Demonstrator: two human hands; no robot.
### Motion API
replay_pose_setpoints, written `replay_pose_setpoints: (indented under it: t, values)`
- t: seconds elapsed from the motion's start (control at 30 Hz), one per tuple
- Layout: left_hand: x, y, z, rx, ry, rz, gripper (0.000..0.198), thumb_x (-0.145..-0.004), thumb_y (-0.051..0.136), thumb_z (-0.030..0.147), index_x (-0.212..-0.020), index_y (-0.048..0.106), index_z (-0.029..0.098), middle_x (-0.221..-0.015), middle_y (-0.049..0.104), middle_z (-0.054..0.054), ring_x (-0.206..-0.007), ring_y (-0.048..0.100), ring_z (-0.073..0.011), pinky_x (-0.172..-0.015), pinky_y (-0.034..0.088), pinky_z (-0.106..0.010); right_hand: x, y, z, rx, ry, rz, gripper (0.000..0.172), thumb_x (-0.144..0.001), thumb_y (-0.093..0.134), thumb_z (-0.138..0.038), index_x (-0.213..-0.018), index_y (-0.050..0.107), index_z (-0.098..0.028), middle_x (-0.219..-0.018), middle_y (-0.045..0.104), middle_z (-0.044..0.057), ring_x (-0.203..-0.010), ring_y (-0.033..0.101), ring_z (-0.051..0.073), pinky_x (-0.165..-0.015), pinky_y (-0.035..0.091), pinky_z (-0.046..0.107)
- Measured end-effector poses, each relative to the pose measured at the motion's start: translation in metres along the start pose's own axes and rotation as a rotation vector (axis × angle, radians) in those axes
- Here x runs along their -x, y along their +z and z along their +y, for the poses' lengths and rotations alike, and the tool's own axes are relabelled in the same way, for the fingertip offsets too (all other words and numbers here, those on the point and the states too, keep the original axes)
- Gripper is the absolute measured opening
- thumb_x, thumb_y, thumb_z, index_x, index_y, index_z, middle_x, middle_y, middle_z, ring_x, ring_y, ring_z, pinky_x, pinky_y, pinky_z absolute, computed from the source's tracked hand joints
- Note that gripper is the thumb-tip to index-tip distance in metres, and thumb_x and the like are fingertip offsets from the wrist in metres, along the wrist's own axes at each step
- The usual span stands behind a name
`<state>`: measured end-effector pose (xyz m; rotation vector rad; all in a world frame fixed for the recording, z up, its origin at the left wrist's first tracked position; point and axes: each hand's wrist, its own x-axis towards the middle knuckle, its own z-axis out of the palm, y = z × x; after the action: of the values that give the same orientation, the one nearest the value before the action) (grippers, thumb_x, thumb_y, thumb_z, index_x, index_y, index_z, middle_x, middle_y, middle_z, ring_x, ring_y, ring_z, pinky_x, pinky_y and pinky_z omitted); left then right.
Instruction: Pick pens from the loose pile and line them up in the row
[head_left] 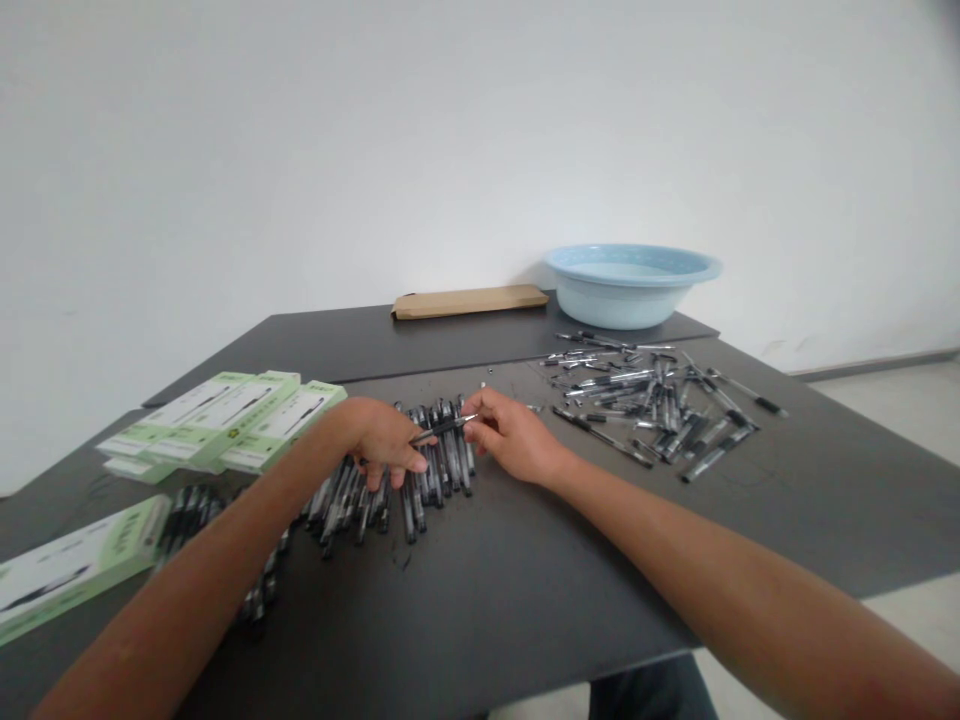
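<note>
Held over the middle of the dark table (525,600), between both hands: one slim pen (444,428), lying aslant, with right end a little farther than left end. Grasped at the left end by the left hand (386,440), with back upward, thumb toward the right and other fingers bent down above a row of pens (454,462). Pinched at the right end by the right hand (517,437), between thumb and forefinger, with other fingers folded and partly hidden. Slanting in from the near left, the left forearm (225,540); from the near right, more stretched, the right forearm (675,550). On the left, a group of green-and-white boxes (281,420), and nearer, a single box (75,565) beside dark pens (187,512). On the right, a loose heap of pens and pen parts (667,400). At the far side, a flat brown carton (471,302) and a pale blue basin (622,305).
</note>
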<state>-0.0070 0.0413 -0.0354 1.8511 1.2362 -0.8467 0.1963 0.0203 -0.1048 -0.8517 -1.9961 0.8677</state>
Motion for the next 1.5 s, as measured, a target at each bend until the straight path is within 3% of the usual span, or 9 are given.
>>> replay_pose_setpoints:
  t: [0.27, 0.5, 0.63, 0.77, 0.9, 1.1, 1.27, 1.37, 1.5]
  values:
    - [-0.0016, 0.0010, -0.0018, 0.009, 0.002, 0.004, 0.062, -0.085, 0.046, 0.045, -0.139, 0.032, 0.018, -0.109, 0.068, -0.014, -0.077, 0.068, -0.0239, -0.061, 0.051, -0.030, -0.0017, 0.0005, 0.0021, 0.027, -0.013, 0.006, 0.006, -0.085, 0.048, -0.023, -0.090, 0.051, -0.023, -0.071, 0.057, -0.002, -0.061, 0.053, 0.012, -0.058, 0.039, 0.023]
    - [-0.0010, 0.0006, -0.0010, 0.008, 0.004, -0.006, 0.059, -0.088, 0.039, 0.038, -0.140, 0.026, 0.014, -0.111, 0.066, -0.016, -0.079, 0.068, -0.0236, -0.061, 0.051, -0.029, -0.0019, -0.0030, -0.0011, 0.092, -0.046, -0.002, 0.009, -0.087, 0.049, -0.029, -0.089, 0.054, -0.021, -0.073, 0.057, -0.001, -0.064, 0.053, 0.012, -0.060, 0.038, 0.022]
    - [-0.0010, 0.0006, 0.0000, -0.004, -0.001, -0.003, 0.055, -0.088, 0.039, 0.036, -0.137, 0.033, 0.013, -0.110, 0.066, -0.017, -0.078, 0.069, -0.0242, -0.061, 0.051, -0.031, -0.0016, -0.0036, -0.0021, 0.131, -0.048, -0.005, 0.015, -0.089, 0.046, -0.031, -0.085, 0.055, -0.020, -0.071, 0.056, -0.001, -0.064, 0.053, 0.012, -0.059, 0.036, 0.022]
    - [0.0001, 0.0008, 0.0020, -0.005, -0.017, 0.003, 0.051, -0.089, 0.038, 0.035, -0.135, 0.034, 0.014, -0.110, 0.067, -0.015, -0.078, 0.069, -0.0223, -0.063, 0.051, -0.029, -0.0014, -0.0034, -0.0016, 0.125, -0.043, 0.000, 0.011, -0.086, 0.051, -0.028, -0.093, 0.053, -0.020, -0.072, 0.057, -0.002, -0.064, 0.053, 0.012, -0.059, 0.036, 0.021]
    - [0.0014, 0.0009, 0.0038, -0.042, -0.023, 0.004, 0.041, -0.091, 0.036, 0.034, -0.125, 0.046, 0.012, -0.110, 0.067, -0.015, -0.079, 0.068, -0.0228, -0.062, 0.050, -0.028, -0.0012, -0.0028, -0.0014, 0.121, -0.061, 0.002, 0.008, -0.085, 0.051, -0.023, -0.093, 0.051, -0.021, -0.071, 0.056, -0.003, -0.064, 0.052, 0.011, -0.060, 0.035, 0.021]
    - [0.0018, 0.0008, 0.0036, 0.003, -0.032, 0.002, 0.050, -0.090, 0.039, 0.035, -0.135, 0.035, 0.013, -0.110, 0.067, -0.015, -0.080, 0.069, -0.0228, -0.062, 0.051, -0.028, -0.0012, -0.0031, -0.0019, 0.129, -0.062, 0.011, 0.007, -0.087, 0.050, -0.026, -0.090, 0.053, -0.021, -0.069, 0.055, -0.003, -0.063, 0.051, 0.011, -0.059, 0.034, 0.021]
    - [0.0034, 0.0007, 0.0064, -0.019, -0.031, -0.010, 0.044, -0.091, 0.036, 0.034, -0.128, 0.042, 0.012, -0.112, 0.066, -0.016, -0.082, 0.068, -0.0233, -0.062, 0.051, -0.028, -0.0018, -0.0053, -0.0044, 0.148, -0.085, -0.004, 0.013, -0.089, 0.048, -0.029, -0.084, 0.055, -0.019, -0.068, 0.055, -0.002, -0.064, 0.051, 0.011, -0.059, 0.034, 0.021]
    - [0.0030, 0.0009, 0.0070, -0.024, -0.030, -0.014, 0.047, -0.092, 0.036, 0.032, -0.133, 0.036, 0.012, -0.112, 0.066, -0.016, -0.080, 0.068, -0.0230, -0.061, 0.051, -0.028, -0.0019, -0.0055, -0.0051, 0.169, -0.081, -0.010, 0.019, -0.090, 0.046, -0.031, -0.080, 0.055, -0.018, -0.066, 0.055, -0.002, -0.063, 0.051, 0.011, -0.059, 0.034, 0.021]
    - [0.0002, 0.0009, 0.0037, -0.019, -0.027, -0.019, 0.052, -0.090, 0.038, 0.034, -0.138, 0.031, 0.014, -0.110, 0.067, -0.015, -0.078, 0.069, -0.0224, -0.060, 0.051, -0.028, -0.0013, -0.0053, -0.0046, 0.154, -0.061, -0.008, 0.016, -0.090, 0.046, -0.032, -0.088, 0.055, -0.019, -0.071, 0.058, -0.001, -0.064, 0.053, 0.011, -0.059, 0.035, 0.021]
